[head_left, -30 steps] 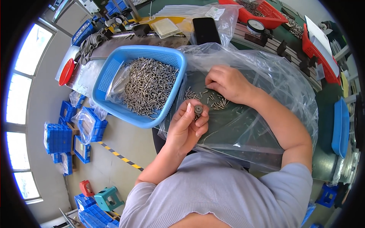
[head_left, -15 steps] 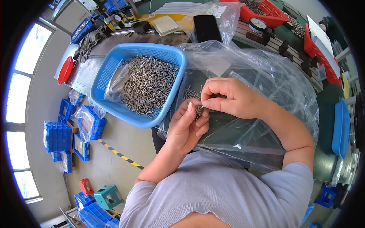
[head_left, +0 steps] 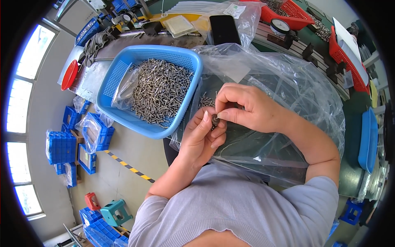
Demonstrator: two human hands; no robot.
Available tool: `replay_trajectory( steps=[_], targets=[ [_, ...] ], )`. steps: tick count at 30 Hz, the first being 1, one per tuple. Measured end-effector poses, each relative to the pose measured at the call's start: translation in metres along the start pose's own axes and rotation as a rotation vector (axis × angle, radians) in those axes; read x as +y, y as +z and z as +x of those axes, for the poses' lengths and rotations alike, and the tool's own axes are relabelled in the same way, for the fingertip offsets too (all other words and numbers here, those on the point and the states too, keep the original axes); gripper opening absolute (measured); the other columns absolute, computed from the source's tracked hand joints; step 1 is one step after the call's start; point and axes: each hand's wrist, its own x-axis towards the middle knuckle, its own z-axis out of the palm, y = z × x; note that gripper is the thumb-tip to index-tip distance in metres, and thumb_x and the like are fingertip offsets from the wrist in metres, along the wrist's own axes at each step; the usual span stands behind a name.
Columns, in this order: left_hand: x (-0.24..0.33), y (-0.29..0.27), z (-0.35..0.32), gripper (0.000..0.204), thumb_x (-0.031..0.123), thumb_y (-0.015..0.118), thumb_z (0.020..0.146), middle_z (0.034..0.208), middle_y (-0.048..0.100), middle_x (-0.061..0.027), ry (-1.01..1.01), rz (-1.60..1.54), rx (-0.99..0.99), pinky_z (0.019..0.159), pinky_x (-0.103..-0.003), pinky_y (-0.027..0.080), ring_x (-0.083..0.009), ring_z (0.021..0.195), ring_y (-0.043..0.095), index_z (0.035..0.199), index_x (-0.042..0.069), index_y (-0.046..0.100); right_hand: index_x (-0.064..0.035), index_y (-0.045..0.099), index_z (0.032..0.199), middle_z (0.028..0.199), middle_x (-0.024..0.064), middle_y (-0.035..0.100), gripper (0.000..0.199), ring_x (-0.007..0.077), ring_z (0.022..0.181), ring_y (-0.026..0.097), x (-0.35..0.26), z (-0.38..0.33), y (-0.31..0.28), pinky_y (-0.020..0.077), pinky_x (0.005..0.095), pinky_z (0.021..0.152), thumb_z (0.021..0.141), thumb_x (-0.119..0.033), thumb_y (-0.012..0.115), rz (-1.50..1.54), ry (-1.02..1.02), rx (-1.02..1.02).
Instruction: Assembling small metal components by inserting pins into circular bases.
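My left hand (head_left: 203, 133) is closed around several small metal pins (head_left: 214, 121), whose ends show between thumb and fingers. From the right, my right hand (head_left: 242, 108) meets it, thumb and forefinger pinched at the top of that bunch. Whatever sits in the pinch is too small and covered to make out. Just behind my hands a little heap of similar pins (head_left: 205, 101) lies on the table, partly hidden by them. To the left stands a blue perforated basket (head_left: 150, 132), filled with a large pile of metal pins (head_left: 162, 90) and a clear plastic bag (head_left: 125, 91).
A clear plastic sheet (head_left: 288, 82) covers the green table to the right. Behind it are a black phone (head_left: 224, 29), a dial gauge (head_left: 280, 27) on a rail, and red baskets (head_left: 347, 61). Blue crates (head_left: 61, 147) and a teal stool (head_left: 117, 213) stand on the floor at left.
My right hand has shifted very slightly left, its pinch closer to the bunch in my left hand. The left hand keeps its hold in nearly the same place.
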Motion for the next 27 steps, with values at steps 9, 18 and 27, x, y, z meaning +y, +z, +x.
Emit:
replay_trajectory(
  steps=[9, 18, 27],
  targets=[
    [-0.0017, 0.0004, 0.0015, 0.023, 0.027, 0.056, 0.094, 0.083, 0.053, -0.0033, -0.011, 0.058, 0.012, 0.049, -0.02, 0.033, -0.0069, 0.062, 0.04, 0.105, 0.007, 0.052, -0.0023, 0.057, 0.088, 0.087, 0.0066, 0.056, 0.011, 0.0202, 0.08, 0.056, 0.0035, 0.0004, 0.0024, 0.045, 0.0296, 0.07, 0.081, -0.007, 0.064, -0.009, -0.04, -0.019],
    [0.0016, -0.001, 0.002, 0.031, 0.034, 0.059, 0.091, 0.082, 0.053, -0.0025, -0.047, 0.036, -0.035, 0.048, -0.019, 0.032, -0.0067, 0.061, 0.04, 0.105, 0.006, 0.052, -0.0025, 0.059, 0.087, 0.09, 0.0073, 0.056, 0.016, 0.0216, 0.082, 0.057, 0.0069, 0.001, 0.0032, 0.0458, 0.0307, 0.071, 0.076, -0.006, 0.069, -0.021, -0.111, -0.009],
    [-0.0031, -0.0028, -0.0009, 0.027, 0.031, 0.058, 0.092, 0.09, 0.057, -0.0056, 0.015, 0.005, 0.018, 0.055, -0.023, 0.036, -0.0099, 0.068, 0.044, 0.107, 0.008, 0.055, -0.0024, 0.062, 0.085, 0.087, 0.0063, 0.058, 0.012, 0.019, 0.079, 0.057, 0.0027, 0.002, -0.0028, 0.0454, 0.0292, 0.068, 0.076, -0.004, 0.069, -0.068, -0.105, 0.002]
  ],
)
